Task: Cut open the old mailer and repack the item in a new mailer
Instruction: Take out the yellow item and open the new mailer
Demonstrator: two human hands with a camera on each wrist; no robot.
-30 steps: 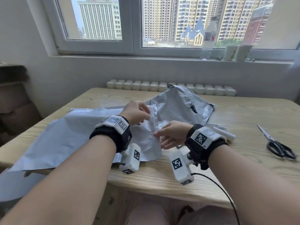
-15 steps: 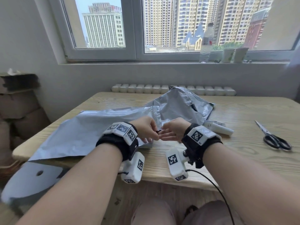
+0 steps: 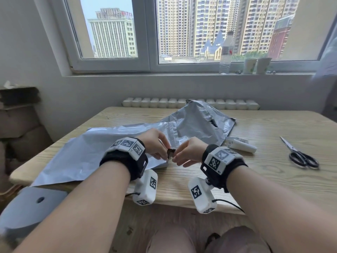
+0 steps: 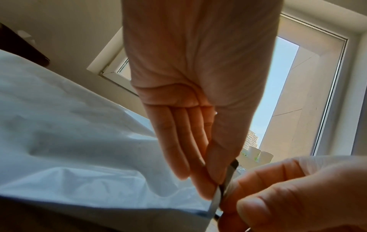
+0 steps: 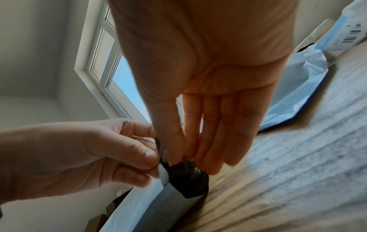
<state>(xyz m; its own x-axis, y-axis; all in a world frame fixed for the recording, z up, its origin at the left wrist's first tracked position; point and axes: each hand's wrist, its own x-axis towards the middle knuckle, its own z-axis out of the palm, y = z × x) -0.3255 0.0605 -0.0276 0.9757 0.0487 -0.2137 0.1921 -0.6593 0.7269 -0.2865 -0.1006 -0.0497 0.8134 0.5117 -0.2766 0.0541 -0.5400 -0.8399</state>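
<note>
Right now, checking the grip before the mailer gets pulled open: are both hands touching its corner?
Touching. The right wrist view shows the right hand and left hand both pinching the new mailer corner.

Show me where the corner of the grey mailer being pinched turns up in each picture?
Head: mailer corner, centre, between the left hand and right hand.
Left wrist: corner, low, right of centre.
Right wrist: dark-lined corner, lower centre.
Shared landmark: the window.

A pale wooden counter shows matt, visible grain. On it lies a smooth grey plastic mailer with a soft sheen and a dark inner lining at its pinched edge. Behind it, a second grey plastic mailer is crumpled and glossier. Scissors have shiny metal blades and black plastic handles.
</note>
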